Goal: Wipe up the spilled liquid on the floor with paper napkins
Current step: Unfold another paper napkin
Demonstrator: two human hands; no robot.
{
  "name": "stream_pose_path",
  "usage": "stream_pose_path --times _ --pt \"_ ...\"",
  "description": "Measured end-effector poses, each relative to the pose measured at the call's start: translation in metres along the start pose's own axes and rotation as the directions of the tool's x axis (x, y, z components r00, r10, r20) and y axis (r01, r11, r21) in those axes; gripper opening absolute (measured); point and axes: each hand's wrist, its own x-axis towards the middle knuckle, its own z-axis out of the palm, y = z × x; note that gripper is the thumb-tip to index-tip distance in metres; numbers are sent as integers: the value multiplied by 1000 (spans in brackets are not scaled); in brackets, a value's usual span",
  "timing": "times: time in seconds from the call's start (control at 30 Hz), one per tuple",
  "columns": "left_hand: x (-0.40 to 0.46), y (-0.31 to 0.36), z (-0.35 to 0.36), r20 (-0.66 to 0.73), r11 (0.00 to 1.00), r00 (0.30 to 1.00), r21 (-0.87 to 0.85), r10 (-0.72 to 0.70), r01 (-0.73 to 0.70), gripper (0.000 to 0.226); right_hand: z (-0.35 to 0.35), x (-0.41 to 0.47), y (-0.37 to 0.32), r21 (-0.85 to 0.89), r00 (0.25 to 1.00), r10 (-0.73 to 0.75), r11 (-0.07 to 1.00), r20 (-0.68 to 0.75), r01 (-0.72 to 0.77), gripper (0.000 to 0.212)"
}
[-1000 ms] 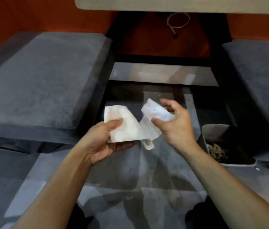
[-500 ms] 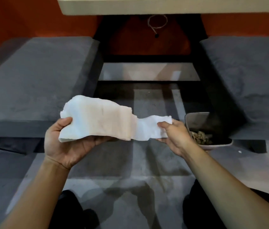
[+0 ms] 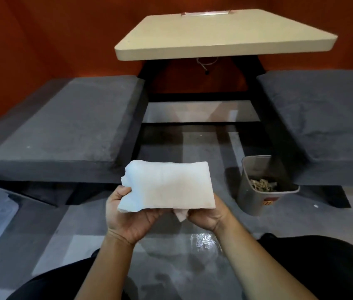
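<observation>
White paper napkin (image 3: 168, 187) is held up, palms raised, in left hand's (image 3: 131, 215) and right hand's (image 3: 208, 215) grip.

Table (image 3: 214, 40) sits at the back, with a bench (image 3: 62, 126) on its left and another bench (image 3: 327, 118) on its right. Bin (image 3: 257, 191) stands on the floor (image 3: 84, 245) by the right bench's near end. Both hands, left hand (image 3: 132, 215) and right hand (image 3: 208, 215), hold the napkin (image 3: 169, 187) up in the middle, left of the bin. The spill (image 3: 203, 240) is on the floor right under the right wrist.
</observation>
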Motion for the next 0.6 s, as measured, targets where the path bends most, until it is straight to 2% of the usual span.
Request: stream_pose_path --times 0.07,0.13,0.23,0.33,0.4,0.53,0.6 --pt "-7 3 -1 -232 998 972 48 37 -26 54 4 -8 -11 -72 1000 -5 997 7 6 15" --pt "-7 2 -4 -433 979 898 206 79 13 48 4 -10 -18 -179 999 7 984 -33 -13 13" --pt "-4 -14 7 -585 897 796 422 159 131 45 10 -8 -20 -226 993 -7 974 -119 -20 13" --pt "0 -29 23 -612 784 732 596 300 176 49 18 -4 -18 -191 980 -54 981 -192 17 20" --pt "1 -35 37 -566 756 773 629 286 181 37 25 -5 -17 -196 970 -99 979 -223 54 16" --pt "1 -41 60 -416 752 905 623 85 216 82 41 -7 -13 -400 956 -234 904 -176 147 21" --pt "2 -45 64 -357 816 934 538 -8 212 95 44 -6 -10 -598 929 -321 786 -185 153 36"
